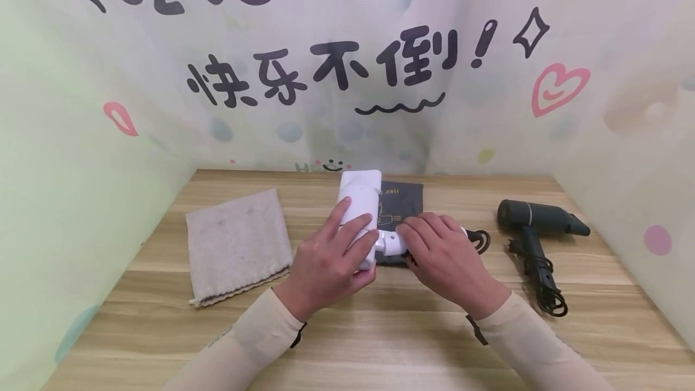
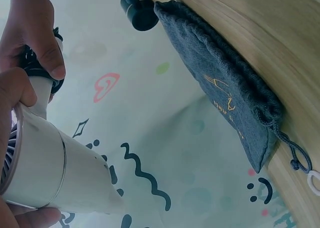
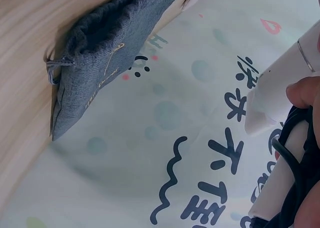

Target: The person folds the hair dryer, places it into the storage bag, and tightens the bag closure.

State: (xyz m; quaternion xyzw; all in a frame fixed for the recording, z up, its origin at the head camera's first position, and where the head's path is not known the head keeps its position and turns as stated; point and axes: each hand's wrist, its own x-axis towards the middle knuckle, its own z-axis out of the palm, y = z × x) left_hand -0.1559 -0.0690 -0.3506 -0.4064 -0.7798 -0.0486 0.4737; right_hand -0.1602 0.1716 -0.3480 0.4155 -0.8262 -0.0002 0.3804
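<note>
A white hair dryer (image 1: 359, 201) is held by both hands over the table. My left hand (image 1: 333, 261) grips its barrel, fingers spread across the top; the left wrist view shows the slotted rear end beside that hand. Around the handle curl the fingers of my right hand (image 1: 442, 258). A black cord (image 3: 295, 155) is wrapped round the handle, and part of it loops out past the right hand. Behind and below the dryer lies a dark grey drawstring bag (image 1: 404, 201) with gold print, partly hidden in the head view. Its gathered mouth shows in both wrist views.
To the left lies a folded beige towel (image 1: 239, 243). A black hair dryer (image 1: 534, 217) with its cord wound round the handle lies at the right. A printed cloth backdrop (image 1: 336, 137) stands along the back edge of the wooden table (image 1: 353, 343).
</note>
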